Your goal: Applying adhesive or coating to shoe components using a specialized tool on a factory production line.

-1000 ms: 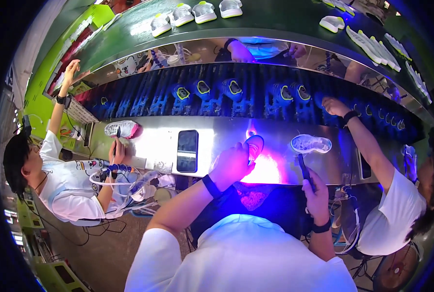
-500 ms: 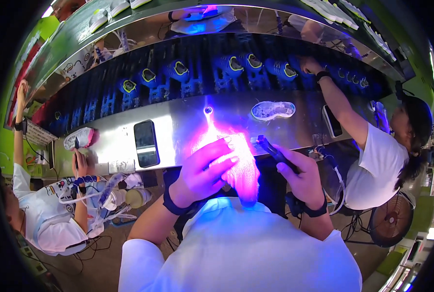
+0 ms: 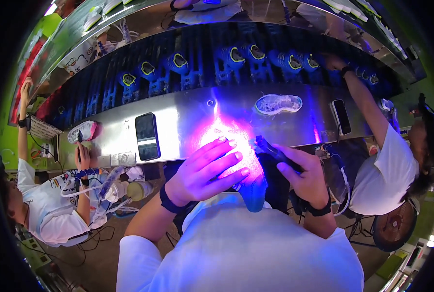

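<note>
The left hand [image 3: 202, 170], reaching in from eight o'clock, holds an elongated, mesh-textured shoe [image 3: 254, 193] bathed in pink and blue light at the centre, fingers slightly spread yet closed over it. At the shoe's three o'clock, the right hand [image 3: 304, 174] has its fingers clamped on a slim black-handled tool [image 3: 277, 156], its end pointing at the shoe; whether they touch, I cannot tell. On the silver metal worktop [image 3: 321, 104], a whitish sole-shaped piece [image 3: 278, 104] lies at one o'clock, a black rectangular phone [image 3: 147, 136] at ten.
</note>
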Action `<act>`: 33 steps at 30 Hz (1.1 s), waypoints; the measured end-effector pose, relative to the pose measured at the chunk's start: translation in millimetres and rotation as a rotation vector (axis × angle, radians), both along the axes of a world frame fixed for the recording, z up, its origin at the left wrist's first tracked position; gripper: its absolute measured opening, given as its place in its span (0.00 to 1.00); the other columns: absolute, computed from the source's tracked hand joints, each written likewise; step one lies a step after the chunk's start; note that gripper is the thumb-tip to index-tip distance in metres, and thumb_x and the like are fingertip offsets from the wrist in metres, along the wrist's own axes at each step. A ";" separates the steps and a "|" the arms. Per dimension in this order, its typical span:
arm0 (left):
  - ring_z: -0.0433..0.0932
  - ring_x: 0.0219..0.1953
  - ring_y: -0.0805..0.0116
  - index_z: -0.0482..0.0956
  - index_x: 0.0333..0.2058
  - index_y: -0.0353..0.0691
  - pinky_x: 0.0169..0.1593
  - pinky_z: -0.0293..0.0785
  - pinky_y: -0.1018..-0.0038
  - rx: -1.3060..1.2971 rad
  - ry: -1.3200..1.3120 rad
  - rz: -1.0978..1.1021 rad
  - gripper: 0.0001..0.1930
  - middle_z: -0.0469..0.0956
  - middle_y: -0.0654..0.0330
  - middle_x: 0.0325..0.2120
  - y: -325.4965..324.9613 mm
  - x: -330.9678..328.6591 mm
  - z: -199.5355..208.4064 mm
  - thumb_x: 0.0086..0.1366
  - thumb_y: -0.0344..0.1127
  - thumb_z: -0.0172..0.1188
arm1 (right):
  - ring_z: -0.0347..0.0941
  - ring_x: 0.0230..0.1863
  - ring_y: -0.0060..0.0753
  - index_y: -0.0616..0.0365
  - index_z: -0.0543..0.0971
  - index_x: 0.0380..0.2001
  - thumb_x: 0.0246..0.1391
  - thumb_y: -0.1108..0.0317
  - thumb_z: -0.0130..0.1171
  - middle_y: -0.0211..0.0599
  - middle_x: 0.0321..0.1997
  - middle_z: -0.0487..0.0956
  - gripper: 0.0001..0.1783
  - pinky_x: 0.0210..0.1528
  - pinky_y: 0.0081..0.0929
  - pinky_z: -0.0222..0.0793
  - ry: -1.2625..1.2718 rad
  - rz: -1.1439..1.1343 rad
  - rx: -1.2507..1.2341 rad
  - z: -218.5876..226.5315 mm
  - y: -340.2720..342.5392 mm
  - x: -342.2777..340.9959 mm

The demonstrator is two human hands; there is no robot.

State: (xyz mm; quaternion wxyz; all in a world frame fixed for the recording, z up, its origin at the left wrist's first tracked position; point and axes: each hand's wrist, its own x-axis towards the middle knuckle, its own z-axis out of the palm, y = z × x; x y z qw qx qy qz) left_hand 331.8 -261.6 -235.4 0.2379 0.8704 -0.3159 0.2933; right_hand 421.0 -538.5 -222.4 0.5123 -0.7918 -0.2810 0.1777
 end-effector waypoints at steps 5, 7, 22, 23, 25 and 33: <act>0.80 0.55 0.49 0.84 0.49 0.47 0.61 0.78 0.49 0.022 0.032 -0.028 0.19 0.80 0.54 0.52 -7.2 12.2 -4.0 0.57 0.34 0.71 | 0.80 0.47 0.26 0.63 0.80 0.58 0.55 0.79 0.63 0.40 0.46 0.86 0.25 0.54 0.25 0.72 0.068 -0.010 0.020 -9.8 -15.9 3.4; 0.80 0.55 0.49 0.84 0.49 0.47 0.62 0.77 0.49 0.035 0.009 -0.006 0.19 0.80 0.55 0.51 -8.7 17.3 -8.1 0.57 0.34 0.72 | 0.78 0.44 0.22 0.63 0.80 0.58 0.56 0.78 0.64 0.36 0.44 0.84 0.24 0.51 0.22 0.71 0.137 0.023 0.025 -8.1 -28.6 2.3; 0.80 0.56 0.47 0.86 0.49 0.47 0.63 0.74 0.48 -0.110 0.121 0.196 0.20 0.80 0.53 0.51 -15.9 15.9 -25.5 0.55 0.31 0.71 | 0.80 0.45 0.25 0.61 0.81 0.56 0.55 0.77 0.67 0.40 0.45 0.86 0.23 0.52 0.25 0.73 0.382 0.018 0.045 -7.2 -34.8 11.5; 0.80 0.56 0.46 0.86 0.49 0.48 0.63 0.74 0.47 -0.137 0.153 0.213 0.20 0.79 0.53 0.51 -12.8 14.7 -26.0 0.55 0.30 0.70 | 0.80 0.46 0.26 0.61 0.81 0.56 0.55 0.78 0.66 0.41 0.45 0.86 0.23 0.52 0.26 0.73 0.356 0.036 0.046 -9.3 -34.1 11.4; 0.79 0.56 0.46 0.86 0.50 0.48 0.64 0.72 0.48 -0.138 0.184 0.229 0.22 0.79 0.53 0.52 -11.2 12.3 -25.3 0.55 0.28 0.70 | 0.79 0.42 0.26 0.60 0.81 0.56 0.55 0.78 0.66 0.39 0.41 0.86 0.24 0.49 0.25 0.73 0.347 0.042 0.068 -12.9 -30.7 10.8; 0.77 0.58 0.47 0.82 0.56 0.49 0.65 0.71 0.51 -0.186 0.259 0.332 0.32 0.79 0.53 0.52 -1.8 2.0 -35.9 0.49 0.23 0.67 | 0.74 0.36 0.17 0.63 0.79 0.59 0.60 0.80 0.63 0.27 0.36 0.80 0.23 0.42 0.19 0.71 0.324 0.097 0.013 -27.5 -18.4 12.8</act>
